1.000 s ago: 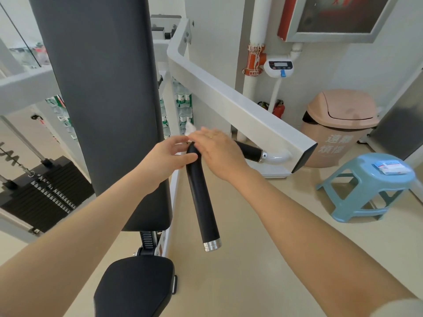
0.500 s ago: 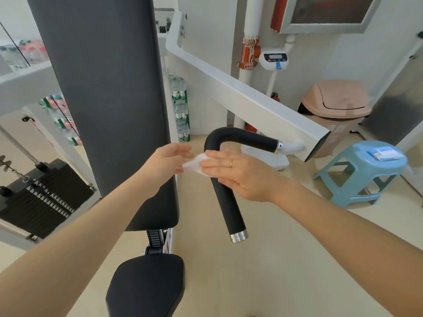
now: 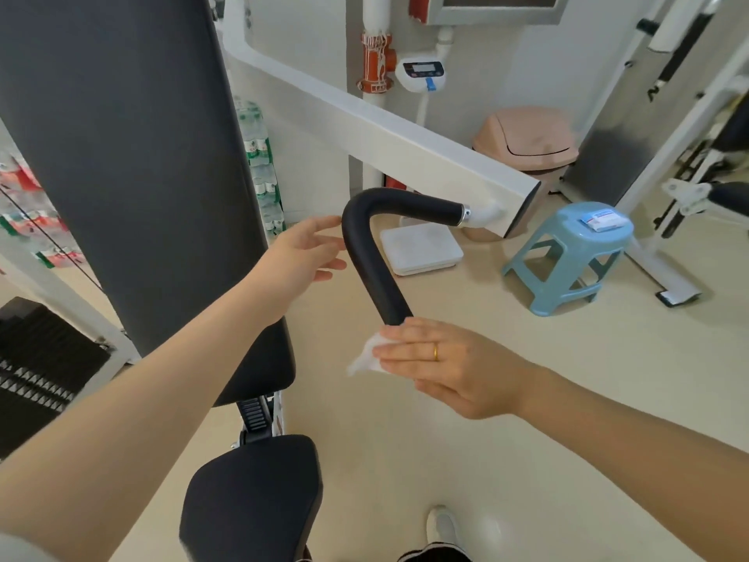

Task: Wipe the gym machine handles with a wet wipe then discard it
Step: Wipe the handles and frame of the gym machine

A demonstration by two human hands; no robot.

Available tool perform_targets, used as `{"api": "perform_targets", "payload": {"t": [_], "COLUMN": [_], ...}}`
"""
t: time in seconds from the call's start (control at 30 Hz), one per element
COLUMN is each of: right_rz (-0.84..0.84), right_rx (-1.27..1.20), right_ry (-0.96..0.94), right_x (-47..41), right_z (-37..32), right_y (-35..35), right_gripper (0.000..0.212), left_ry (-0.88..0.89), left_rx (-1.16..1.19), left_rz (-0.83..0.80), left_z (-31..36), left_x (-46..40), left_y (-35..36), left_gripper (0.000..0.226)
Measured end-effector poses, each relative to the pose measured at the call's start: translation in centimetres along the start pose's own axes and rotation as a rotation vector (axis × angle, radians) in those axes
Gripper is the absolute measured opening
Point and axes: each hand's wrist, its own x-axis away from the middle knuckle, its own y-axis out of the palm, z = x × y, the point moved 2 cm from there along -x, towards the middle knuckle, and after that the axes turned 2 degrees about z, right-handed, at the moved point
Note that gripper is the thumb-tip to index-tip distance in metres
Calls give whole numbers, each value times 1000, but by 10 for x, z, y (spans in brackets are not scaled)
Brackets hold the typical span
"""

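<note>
A black bent handle [image 3: 371,253] hangs from the white machine arm [image 3: 405,152]. My right hand [image 3: 450,367] is wrapped around the handle's lower end with a white wet wipe [image 3: 367,356] pressed under its fingers, and the handle's tip is hidden by the hand. My left hand [image 3: 306,253] is open with its fingers spread, just left of the handle's bend and not gripping it.
A pink swing-lid bin [image 3: 527,139] stands by the far wall. A blue plastic stool [image 3: 575,253] carries a wipe packet [image 3: 604,219]. A white floor scale [image 3: 421,249] lies below the arm. The black backrest [image 3: 129,156] and seat [image 3: 251,496] fill the left side.
My right hand slid the wipe down the handle from near the bend to the lower end. My left hand let go of the wipe and opened beside the bend.
</note>
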Motion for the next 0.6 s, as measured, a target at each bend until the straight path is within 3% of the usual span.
{"api": "perform_targets", "payload": {"t": [0.07,0.13,0.23,0.3,0.4,0.5,0.57,0.6], "right_rz": [-17,57,224,327,408,536,604,558], "right_rx": [32,9,-215,-489,-1270,-1691,-1770,-1741], "right_ry": [-27,69,518,865,1206,1221,1206,1177], "right_x": [2,-12,-51,-75,-91,-92,-93,-94], "right_z": [5,16,28,29,41,66,74,75], "right_y": [-5,-10,-17,-19,-17,-20,-20,-16], "right_gripper": [35,36,39,36,33,31,32,29], "left_ry": [3,-1,7,22,44,34,22,16], "left_rx": [22,60,117,91,18,2,-14,-21], "left_rz": [1,9,30,51,65,108,120,122], "left_z": [-1,-1,0,4,8,10,13,13], "left_x": [-1,-1,-1,2,6,6,6,5], "left_y": [4,7,9,9,13,13,12,12], "left_gripper": [41,45,54,50,45,42,41,41]}}
